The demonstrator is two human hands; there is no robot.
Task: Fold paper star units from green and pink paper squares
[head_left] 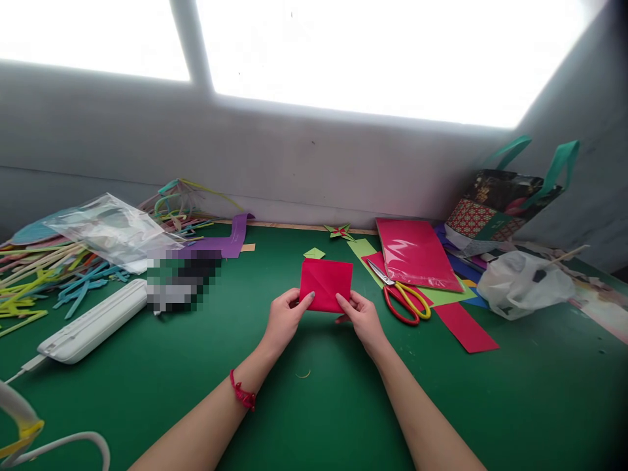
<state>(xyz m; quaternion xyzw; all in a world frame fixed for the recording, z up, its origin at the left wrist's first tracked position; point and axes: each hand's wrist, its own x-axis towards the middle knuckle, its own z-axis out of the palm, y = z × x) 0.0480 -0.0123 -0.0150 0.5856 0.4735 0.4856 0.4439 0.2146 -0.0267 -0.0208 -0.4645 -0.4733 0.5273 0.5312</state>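
A square of red paper [326, 285] with faint diagonal creases is held up just above the green table. My left hand [287, 313] pinches its lower left corner, thumb in front and fingers behind. At the lower right corner my right hand [362, 317] grips it the same way. Behind the sheet lies a small folded piece of light green paper [314, 253]. Farther back is a green and red folded paper star [340, 231]. Scissors [406, 297] with red and yellow handles rest to the right of my right hand.
On the right lie a pack of red paper [417, 254], a red strip [466, 327], a plastic bag [524, 284] and a patterned bag [500, 206]. The left side has a white power strip [93, 320], purple paper [230, 243], clear plastic [115, 229] and many coloured strips [29, 288].
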